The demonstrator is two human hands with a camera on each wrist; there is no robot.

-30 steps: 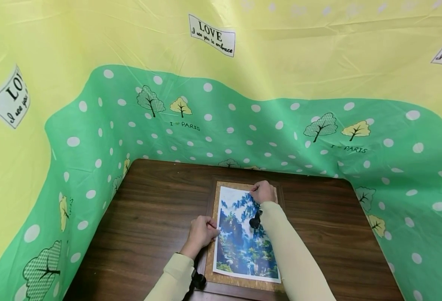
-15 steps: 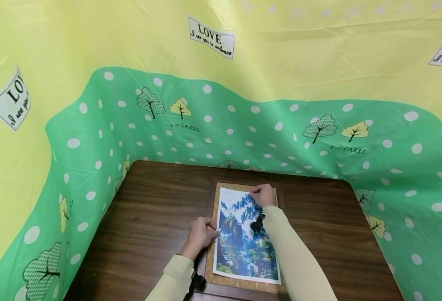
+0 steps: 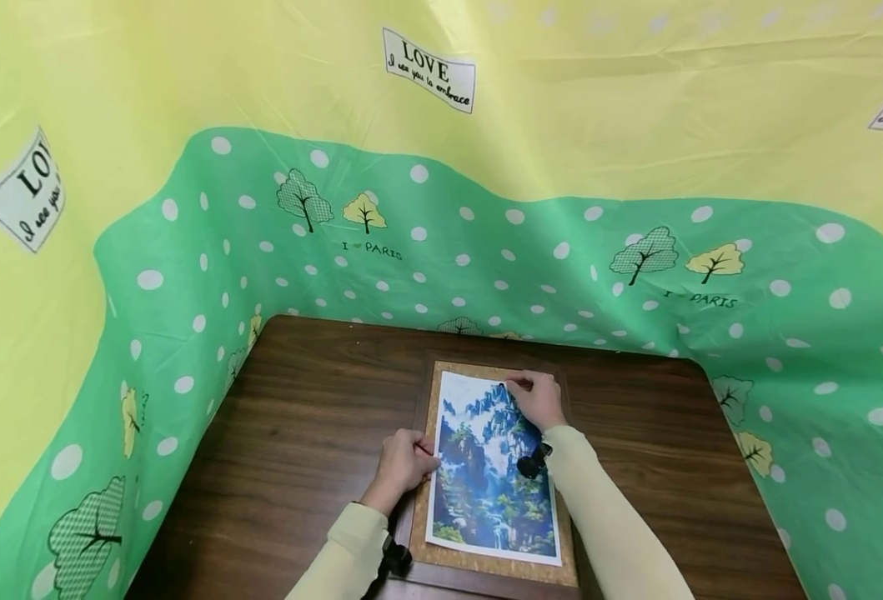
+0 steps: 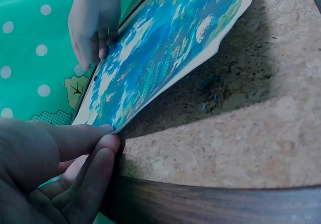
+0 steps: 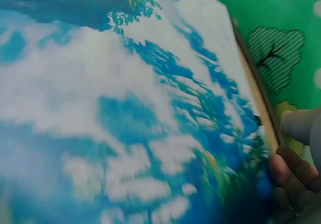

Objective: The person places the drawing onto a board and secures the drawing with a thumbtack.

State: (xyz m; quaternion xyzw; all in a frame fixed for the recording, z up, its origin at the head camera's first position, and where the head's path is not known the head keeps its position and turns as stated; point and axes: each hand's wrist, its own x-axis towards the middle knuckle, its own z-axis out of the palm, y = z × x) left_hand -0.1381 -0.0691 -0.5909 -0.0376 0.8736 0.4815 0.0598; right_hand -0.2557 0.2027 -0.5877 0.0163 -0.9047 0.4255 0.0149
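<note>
A printed landscape picture [image 3: 486,467], blue and green with a white margin, lies over a cork board [image 3: 569,575] with a dark wooden frame. My left hand [image 3: 403,462] pinches the picture's left edge between thumb and finger. In the left wrist view the picture's near edge curves up off the cork [image 4: 225,143] there. At the top edge sits a small dark pushpin-like thing [image 3: 501,384]. Just right of it is my right hand [image 3: 539,400], its fingers loosely bent and holding nothing visible. The right wrist view shows those fingertips [image 5: 280,168] apart from the small dark thing [image 5: 257,119].
The board rests on a dark brown wooden table [image 3: 298,433]. A green and yellow printed curtain [image 3: 471,242] encloses the table's back and sides. A small black camera is strapped to each wrist.
My right hand has drawn back to the right from the picture's top edge, leaving the small dark pin-like thing in sight. The left hand keeps its place on the left edge.
</note>
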